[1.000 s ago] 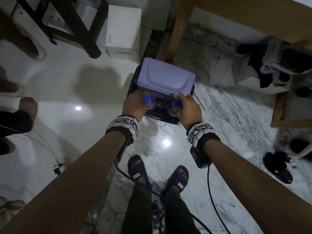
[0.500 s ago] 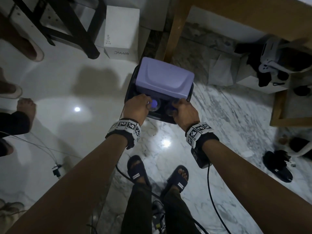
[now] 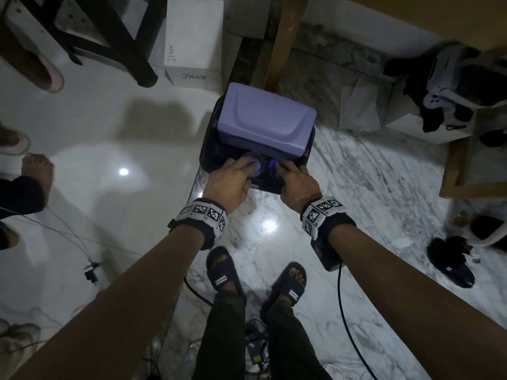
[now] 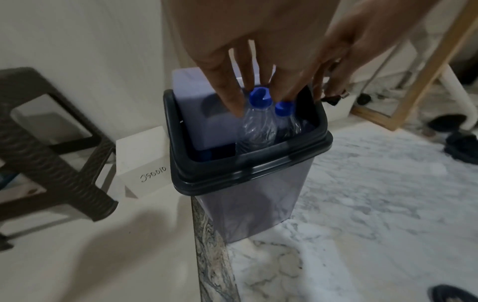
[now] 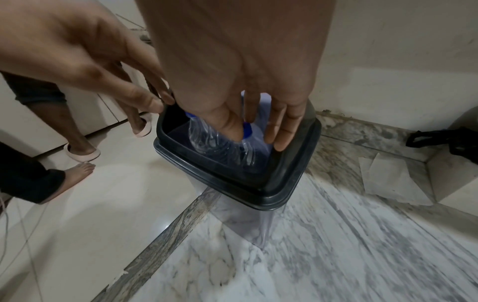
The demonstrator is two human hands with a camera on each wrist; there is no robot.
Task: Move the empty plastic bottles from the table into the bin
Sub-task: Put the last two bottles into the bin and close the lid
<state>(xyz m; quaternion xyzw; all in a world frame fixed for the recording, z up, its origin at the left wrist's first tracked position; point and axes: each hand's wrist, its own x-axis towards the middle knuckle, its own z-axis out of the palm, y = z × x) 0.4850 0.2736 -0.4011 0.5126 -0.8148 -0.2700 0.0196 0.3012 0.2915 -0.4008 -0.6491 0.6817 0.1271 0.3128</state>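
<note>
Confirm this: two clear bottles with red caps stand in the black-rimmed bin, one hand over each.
Wrong on one point: the caps are blue, not red, as the left wrist view shows. The rest holds: two clear bottles stand in the black-rimmed bin, the left hand over one and the right hand over the other.

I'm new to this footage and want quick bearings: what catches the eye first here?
Two clear plastic bottles with blue caps stand upright, side by side, inside the black-rimmed bin, whose lilac swing lid is tilted open. The left hand and right hand reach down over them, straight fingertips at their tops.
</note>
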